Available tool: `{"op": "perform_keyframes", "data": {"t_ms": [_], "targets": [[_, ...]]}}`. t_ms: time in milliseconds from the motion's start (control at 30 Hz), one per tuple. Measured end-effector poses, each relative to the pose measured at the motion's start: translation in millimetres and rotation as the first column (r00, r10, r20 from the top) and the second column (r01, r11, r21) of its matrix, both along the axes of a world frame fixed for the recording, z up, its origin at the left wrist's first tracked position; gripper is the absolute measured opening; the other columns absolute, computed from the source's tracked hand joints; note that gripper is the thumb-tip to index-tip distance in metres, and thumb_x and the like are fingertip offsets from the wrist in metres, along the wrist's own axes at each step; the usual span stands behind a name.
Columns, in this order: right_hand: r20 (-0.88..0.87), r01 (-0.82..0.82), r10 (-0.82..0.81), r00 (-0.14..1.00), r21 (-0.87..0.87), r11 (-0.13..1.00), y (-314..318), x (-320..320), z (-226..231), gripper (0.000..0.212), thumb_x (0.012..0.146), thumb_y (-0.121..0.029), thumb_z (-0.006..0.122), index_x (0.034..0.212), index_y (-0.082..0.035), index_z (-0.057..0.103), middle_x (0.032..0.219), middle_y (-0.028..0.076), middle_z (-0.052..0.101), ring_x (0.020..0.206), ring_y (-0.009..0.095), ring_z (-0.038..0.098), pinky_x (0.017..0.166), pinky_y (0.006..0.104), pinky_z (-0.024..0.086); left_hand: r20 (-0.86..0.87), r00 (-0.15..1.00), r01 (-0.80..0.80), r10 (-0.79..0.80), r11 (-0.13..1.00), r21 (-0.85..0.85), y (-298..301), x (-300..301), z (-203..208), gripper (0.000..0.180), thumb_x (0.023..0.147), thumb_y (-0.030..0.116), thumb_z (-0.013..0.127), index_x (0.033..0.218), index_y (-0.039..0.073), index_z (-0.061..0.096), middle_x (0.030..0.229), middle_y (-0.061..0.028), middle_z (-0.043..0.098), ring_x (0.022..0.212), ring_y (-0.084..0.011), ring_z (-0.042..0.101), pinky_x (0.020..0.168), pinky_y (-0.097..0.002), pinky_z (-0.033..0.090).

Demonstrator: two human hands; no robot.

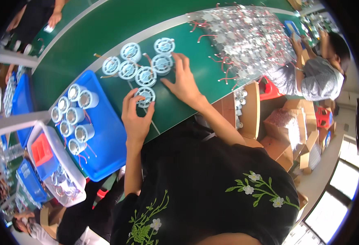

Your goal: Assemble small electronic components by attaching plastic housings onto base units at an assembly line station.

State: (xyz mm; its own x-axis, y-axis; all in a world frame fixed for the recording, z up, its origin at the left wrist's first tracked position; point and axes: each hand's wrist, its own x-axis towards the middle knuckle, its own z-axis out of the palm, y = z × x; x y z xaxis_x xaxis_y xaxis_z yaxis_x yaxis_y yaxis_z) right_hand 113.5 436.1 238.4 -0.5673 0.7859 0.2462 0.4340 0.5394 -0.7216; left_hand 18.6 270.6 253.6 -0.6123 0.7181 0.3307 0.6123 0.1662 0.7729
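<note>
The pale-blue round plastic housing (147, 94) is on the green counter (173, 110), right of the rectangular blue plastic tray (108, 157), pinched between the left hand's (136, 121) thumb and fingers. Six matching spoked housings (128, 70) crowd its far side, beyond the tray's upper right. The right hand (185, 85), farther right of the tray, is spread wide beside them. Pale-blue cylinders (75, 116) with red wires occupy the tray; a white plastic bin (78, 191) adjoins its left. Clear-wrapped wired parts (249, 38) lie well right of it.
</note>
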Motion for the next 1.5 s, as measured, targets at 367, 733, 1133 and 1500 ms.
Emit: {"op": "perform_keyframes", "data": {"t_ms": [367,733,1133,1500], "targets": [[0.050,0.328,-0.456,0.889,0.626,0.708,147.0,151.4,29.0,0.037,0.080,-0.002,0.059,0.116,-0.003,0.057,0.109,0.017,0.061,0.099,0.032,0.058,0.089,0.0416,0.044,0.010,1.000,-0.007,0.007,1.000,0.015,11.4,0.6,-2.2,0.026,0.077,0.006,0.073,0.097,0.002,0.059,0.121,-0.0154,0.055,0.104,-0.0311,0.058,0.087,-0.0376,0.047],[0.564,0.071,-0.367,0.740,0.477,0.876,273.9,238.1,16.5,0.042,0.075,-0.020,0.071,0.116,-0.017,0.063,0.118,0.008,0.063,0.107,0.031,0.059,0.092,0.0477,0.044,-0.049,0.991,-0.129,0.127,0.991,-0.044,-2.8,3.3,0.7,0.012,0.083,0.004,0.065,0.094,0.000,0.061,0.112,-0.0157,0.058,0.094,-0.0315,0.060,0.078,-0.0371,0.049],[-0.106,0.292,-0.348,0.931,0.789,0.541,249.7,203.3,56.5,0.028,0.086,-0.022,0.067,0.107,-0.004,0.067,0.104,0.014,0.065,0.096,0.030,0.062,0.084,0.0388,0.049,0.341,0.936,-0.118,0.090,0.991,0.060,-17.0,1.1,-5.4,0.008,0.086,0.005,0.063,0.088,-0.002,0.060,0.085,-0.0119,0.067,0.070,-0.0206,0.064,0.067,-0.0305,0.049],[-0.838,0.077,-0.171,0.519,-0.154,0.985,203.1,145.9,81.9,0.030,0.095,-0.022,0.049,0.111,0.000,0.061,0.106,0.016,0.059,0.099,0.030,0.058,0.079,0.0405,0.051,0.565,0.816,-0.142,0.121,0.990,-0.006,-17.3,-1.2,-16.7,0.014,0.093,0.009,0.056,0.090,-0.004,0.060,0.093,-0.0105,0.070,0.086,-0.0136,0.066,0.076,-0.0270,0.050]]}}
